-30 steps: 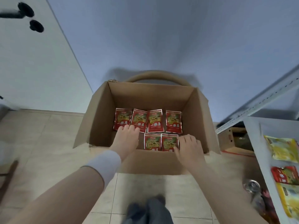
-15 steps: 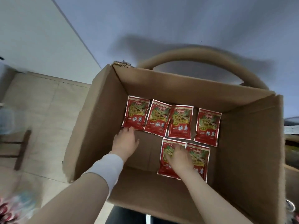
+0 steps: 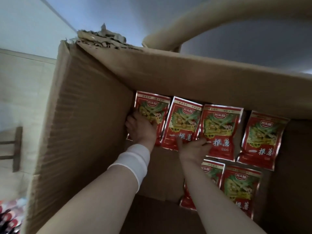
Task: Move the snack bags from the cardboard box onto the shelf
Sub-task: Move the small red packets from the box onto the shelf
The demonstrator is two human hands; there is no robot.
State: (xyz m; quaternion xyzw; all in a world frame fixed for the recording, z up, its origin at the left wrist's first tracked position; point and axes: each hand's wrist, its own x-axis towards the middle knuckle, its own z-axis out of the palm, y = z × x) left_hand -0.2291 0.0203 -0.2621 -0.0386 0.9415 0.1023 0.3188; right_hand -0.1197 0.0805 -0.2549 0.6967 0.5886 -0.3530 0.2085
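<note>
**Snack bags lie flat in the carton, both hands down among them**

Snack bags, six red foil ones, cover part of the floor of the cardboard box (image 3: 87, 149), and we see all of it from the single head view, looking steeply down past both forearms. Four bags form a back row against the far wall: the leftmost bag (image 3: 152, 112), the second bag (image 3: 182, 122), the third bag (image 3: 221, 130) and the fourth bag (image 3: 265, 141), side by side, the first three slightly overlapping at their edges. Two more sit nearer to us, the front left bag (image 3: 212, 173) and the front right bag (image 3: 239, 188), partly hidden by the right forearm.

Our left hand (image 3: 140, 130), with a white cuff (image 3: 133, 162) at the wrist, rests on the leftmost bag close to the box's left wall, fingers curled at the bag's left edge; we cannot tell whether it truly grips. Our right hand (image 3: 192, 149) lies spread over the lower edges of the second and third bags, fingers apart, nothing lifted.

A torn corner of cardboard (image 3: 101, 39) sticks up at the box's back left. Beyond the rim curves a beige tube (image 3: 202, 19). Tiled floor (image 3: 25, 92) shows to the left.
</note>
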